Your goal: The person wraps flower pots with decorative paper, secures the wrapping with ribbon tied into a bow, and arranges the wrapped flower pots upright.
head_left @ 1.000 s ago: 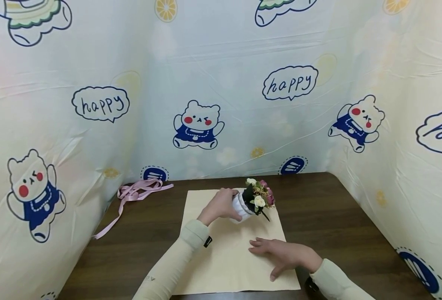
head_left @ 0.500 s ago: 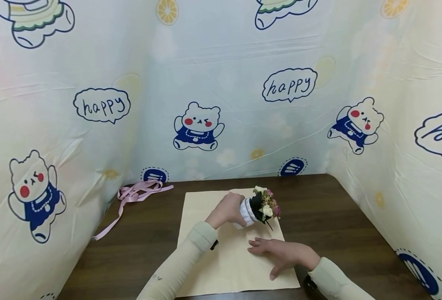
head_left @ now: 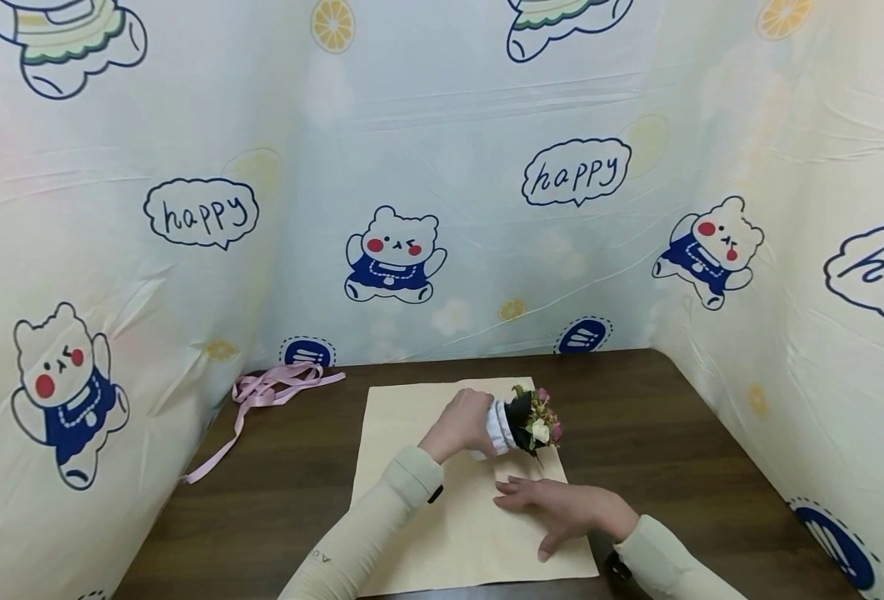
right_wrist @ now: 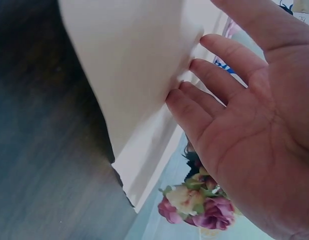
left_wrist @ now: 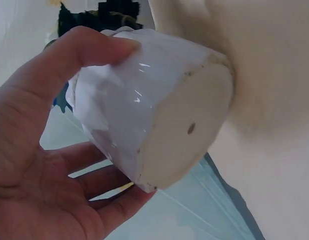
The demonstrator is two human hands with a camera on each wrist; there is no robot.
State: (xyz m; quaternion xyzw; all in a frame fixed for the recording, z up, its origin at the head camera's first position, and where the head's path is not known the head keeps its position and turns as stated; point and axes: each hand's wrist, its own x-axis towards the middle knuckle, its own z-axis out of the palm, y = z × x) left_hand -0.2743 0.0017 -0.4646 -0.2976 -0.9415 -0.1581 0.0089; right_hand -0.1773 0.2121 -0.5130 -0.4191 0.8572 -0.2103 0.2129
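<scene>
A white flower pot [head_left: 500, 427] lies tipped on its side over a cream sheet of paper [head_left: 419, 533], gripped by my left hand [head_left: 462, 425]. Its artificial flowers [head_left: 537, 423], pink and cream with dark leaves, point to the right. In the left wrist view the pot's flat base [left_wrist: 187, 130] with a small hole faces the camera, and thumb and fingers curl round its wall. My right hand [head_left: 561, 510] rests on the paper near its right edge, fingers spread and fairly straight, holding nothing. The right wrist view shows its fingertips [right_wrist: 173, 97] touching the sheet.
A loose pink ribbon [head_left: 277, 387] lies at the back left of the dark wooden table [head_left: 681, 467]. Printed curtains [head_left: 479, 208] enclose the table at the back and both sides.
My left hand has carried the tilted pot slightly to the right and nearer, and the flowers have turned further over. My right hand stays in the same place on the paper.
</scene>
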